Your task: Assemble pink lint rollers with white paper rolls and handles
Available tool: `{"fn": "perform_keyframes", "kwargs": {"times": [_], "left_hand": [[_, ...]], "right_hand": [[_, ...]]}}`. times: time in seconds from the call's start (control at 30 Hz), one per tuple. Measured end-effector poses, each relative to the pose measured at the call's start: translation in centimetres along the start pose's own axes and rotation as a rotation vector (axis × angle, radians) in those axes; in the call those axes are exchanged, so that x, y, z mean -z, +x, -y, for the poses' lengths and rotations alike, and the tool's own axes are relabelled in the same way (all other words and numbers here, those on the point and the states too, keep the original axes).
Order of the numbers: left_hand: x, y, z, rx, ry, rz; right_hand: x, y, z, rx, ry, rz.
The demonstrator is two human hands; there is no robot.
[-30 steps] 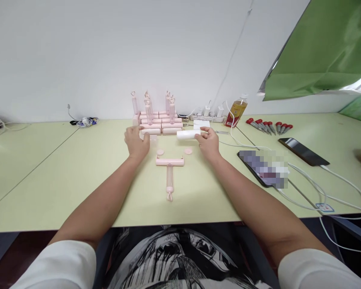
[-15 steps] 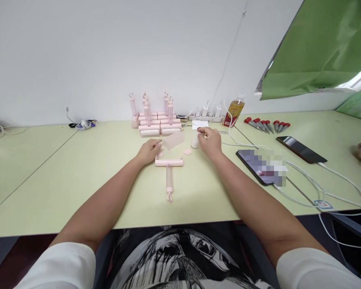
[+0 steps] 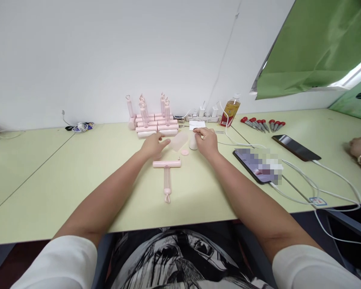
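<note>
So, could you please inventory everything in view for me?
Tabletop: one, pale yellow, centre
Rollers: several, pink, rear
T-shaped handle: one, pink, front centre
Disc: one visible, pink, beyond handle
Sheet: one, translucent, beyond disc
Roll: one, white, beside sheet
Paper: one, white, beyond roll
Power strip: one, white, rear
Bottle: one, yellow-red, rear
Tools: several, red-handled, beside bottle
Phones: two, dark, right
Cables: several, white, both sides
Curtain: one, green, upper right
Another person's hand: one, right edge
Sleeves: two, white, bottom corners
Left hand: one, bare, beside sheet
Right hand: one, bare, holding roll
</note>
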State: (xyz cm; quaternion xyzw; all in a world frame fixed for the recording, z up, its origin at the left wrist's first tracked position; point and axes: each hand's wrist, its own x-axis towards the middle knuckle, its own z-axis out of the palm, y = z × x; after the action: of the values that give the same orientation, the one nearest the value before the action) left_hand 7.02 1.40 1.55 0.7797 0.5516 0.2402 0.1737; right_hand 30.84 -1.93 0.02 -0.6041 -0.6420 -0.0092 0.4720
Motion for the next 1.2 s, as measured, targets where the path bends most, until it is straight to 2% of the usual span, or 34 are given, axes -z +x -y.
{"fn": "perform_keyframes", "kwargs": {"times": [0.1, 0.2, 0.3, 0.4, 0.5, 0.57, 0.63, 0.73, 0.8, 0.97, 1.03, 1.2], "left_hand": [[-1.6, 1.5, -2.6, -0.09, 0.147, 0.057], [-2.4, 2.6, -3.6, -0.133, 0.293, 0.113], [-1.8, 3.0, -2.4, -0.176, 0.343, 0.161], [-0.3, 2.3, 0.1, -0.177, 0.256, 0.187], [0.9, 0.7, 2.1, -0.184, 0.147, 0.119], [1.1, -0.6, 2.8, -0.135, 0.119, 0.003], [1.2, -1.9, 2.9, -0.009, 0.132, -0.083], [1.3, -3.1, 2.8, 0.164, 0.165, -0.056], [1.3, -3.2, 2.7, 0.225, 0.143, -0.004], [1.2, -2.7, 3.2, 0.287, 0.077, 0.031], [1.0, -2.6, 3.1, 0.29, 0.08, 0.038], [0.6, -2.8, 2.4, 0.277, -0.028, 0.045]], "right_hand": [[-0.1, -0.1, -0.1, 0.033, 0.003, 0.007], [-0.3, -0.1, -0.1, 0.052, -0.004, 0.009], [-0.4, -0.1, -0.1, 0.03, -0.003, 0.025], [-0.6, -0.1, -0.1, -0.005, 0.005, 0.055], [-0.6, -0.1, 0.1, 0.004, 0.03, 0.066], [-0.4, -0.1, 0.4, 0.022, 0.054, 0.042], [-0.1, -0.1, 0.9, 0.031, 0.072, -0.01], [0.5, -0.4, 1.9, 0.032, 0.071, -0.035], [0.6, -0.8, 2.3, 0.012, 0.054, 0.076], [-0.4, -1.9, 2.1, -0.056, 0.013, 0.519], [-1.0, -2.2, 1.9, -0.058, 0.062, 0.598], [-2.2, -3.0, 1.8, -0.047, 0.262, 0.686]]}}
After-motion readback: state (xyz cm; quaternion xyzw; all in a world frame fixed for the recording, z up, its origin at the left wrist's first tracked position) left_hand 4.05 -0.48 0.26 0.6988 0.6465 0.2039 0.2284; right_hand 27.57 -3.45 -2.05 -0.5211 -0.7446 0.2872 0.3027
